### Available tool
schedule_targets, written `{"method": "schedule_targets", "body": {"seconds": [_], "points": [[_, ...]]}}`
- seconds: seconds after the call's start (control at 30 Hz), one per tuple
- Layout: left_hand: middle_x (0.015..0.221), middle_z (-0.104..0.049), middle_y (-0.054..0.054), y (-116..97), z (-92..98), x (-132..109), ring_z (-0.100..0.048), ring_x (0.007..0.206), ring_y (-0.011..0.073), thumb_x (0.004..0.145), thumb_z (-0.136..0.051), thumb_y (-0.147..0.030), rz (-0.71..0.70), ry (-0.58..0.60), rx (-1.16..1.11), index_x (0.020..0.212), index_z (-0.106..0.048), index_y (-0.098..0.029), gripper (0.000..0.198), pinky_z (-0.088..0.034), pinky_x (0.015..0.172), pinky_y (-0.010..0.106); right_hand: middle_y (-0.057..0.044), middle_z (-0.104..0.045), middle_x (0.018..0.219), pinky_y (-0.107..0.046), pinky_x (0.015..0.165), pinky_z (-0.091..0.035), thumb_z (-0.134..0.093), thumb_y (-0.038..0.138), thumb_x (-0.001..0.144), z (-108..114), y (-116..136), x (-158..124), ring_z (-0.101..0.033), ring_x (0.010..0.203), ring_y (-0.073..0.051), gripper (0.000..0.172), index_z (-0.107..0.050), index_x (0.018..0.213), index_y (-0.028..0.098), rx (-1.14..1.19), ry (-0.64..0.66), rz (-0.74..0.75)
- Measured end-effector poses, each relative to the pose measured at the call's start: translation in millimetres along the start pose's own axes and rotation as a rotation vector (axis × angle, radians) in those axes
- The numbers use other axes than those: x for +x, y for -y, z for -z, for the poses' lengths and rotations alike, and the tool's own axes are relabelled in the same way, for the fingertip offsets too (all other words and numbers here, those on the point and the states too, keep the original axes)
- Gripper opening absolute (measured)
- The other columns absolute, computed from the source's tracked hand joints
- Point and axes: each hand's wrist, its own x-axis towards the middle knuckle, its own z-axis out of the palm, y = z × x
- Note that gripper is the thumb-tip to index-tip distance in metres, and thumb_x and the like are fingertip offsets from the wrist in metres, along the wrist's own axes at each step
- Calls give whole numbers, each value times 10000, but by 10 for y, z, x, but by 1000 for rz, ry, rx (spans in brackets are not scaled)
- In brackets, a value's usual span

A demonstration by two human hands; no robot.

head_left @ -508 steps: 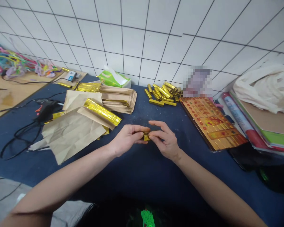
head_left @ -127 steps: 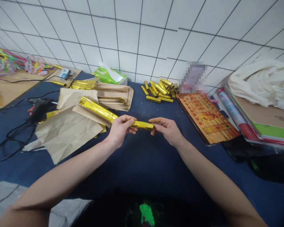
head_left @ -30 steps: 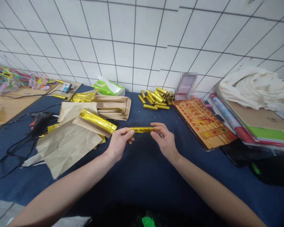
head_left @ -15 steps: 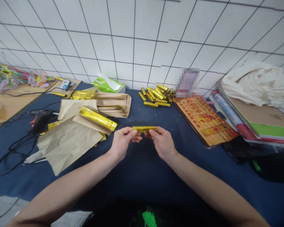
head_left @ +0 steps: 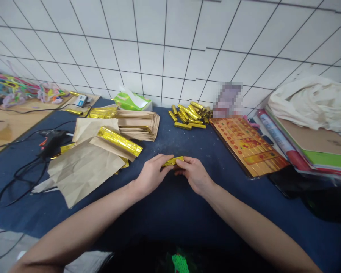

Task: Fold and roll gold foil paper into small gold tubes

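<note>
A small gold foil paper roll [head_left: 173, 161] is held between both hands over the dark blue cloth. The fingers and thumb of my left hand [head_left: 152, 172] close around its left part and hide that end. My right hand [head_left: 195, 173] pinches the other end between thumb and fingers. The roll slants slightly up to the right. Left of my left hand lie a gold foil strip [head_left: 121, 141] and crumpled brown paper sheets [head_left: 86, 165]. Beyond my hands, a pile of gold foil rolls [head_left: 191, 113] rests near the wall.
Brown paper stacks [head_left: 139, 123] and a green tissue pack [head_left: 132, 100] stand at the back. A black glue gun [head_left: 52, 142] with its cord lies left. To the right are an orange-gold printed packet [head_left: 247, 146], a pile of folders [head_left: 326, 148] and white cloth [head_left: 304, 102].
My hands have come closer together and lowered slightly. The roll has gone from level to tilted, and my left fingers now cover more of it. The view has shifted a little.
</note>
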Motion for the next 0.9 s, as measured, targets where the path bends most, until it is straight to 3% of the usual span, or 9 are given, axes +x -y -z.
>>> {"method": "schedule_targets", "body": {"seconds": [0.13,0.23,0.33,0.57,0.7,0.8,0.9], "points": [[895,-643,60,8,20,0,-625,821,134,835,-525,-173,-128,-31,32,1053,-593,-149,229,-522,750,246,-20,-662,739,-275,676,-446,-698,264,654,33,70,-13,-579,717,-125,129,-702,745,174,9,183,-95],[940,-644,65,5,28,-9,-619,863,140,852,-500,-213,-126,22,57,1079,-592,-175,248,-512,787,252,-7,-661,722,-275,695,-444,-709,221,632,37,56,-10,-577,703,-117,114,-705,739,181,73,210,-122],[955,-651,66,4,13,-25,-620,874,147,862,-481,-236,-83,53,61,1083,-599,-197,254,-510,797,267,1,-658,691,-300,723,-446,-713,215,615,0,8,-22,-576,667,-121,88,-699,697,186,157,188,-106],[921,-674,61,12,19,-38,-630,842,151,833,-516,-212,-95,-10,-23,1034,-639,-208,236,-512,768,261,10,-651,671,-321,720,-460,-729,239,596,-112,-26,-73,-579,650,-132,94,-669,648,188,230,113,-30],[901,-675,54,7,75,0,-634,810,154,811,-540,-218,-17,-49,-82,1000,-660,-217,224,-508,744,258,13,-640,696,-277,670,-467,-718,234,612,-96,-24,-56,-586,643,-112,126,-625,667,170,196,-5,50],[864,-668,46,1,94,18,-623,771,145,814,-535,-226,63,-33,-147,1007,-661,-213,231,-497,706,244,38,-621,705,-255,613,-471,-714,220,627,-77,-41,-48,-598,613,-104,206,-579,780,193,78,-75,189],[785,-648,32,-1,93,16,-596,679,130,811,-542,-266,177,-18,-231,969,-679,-221,214,-478,618,224,50,-614,727,-256,547,-476,-705,248,644,-66,-66,-46,-597,552,-102,329,-552,934,223,-34,-20,247]]}}
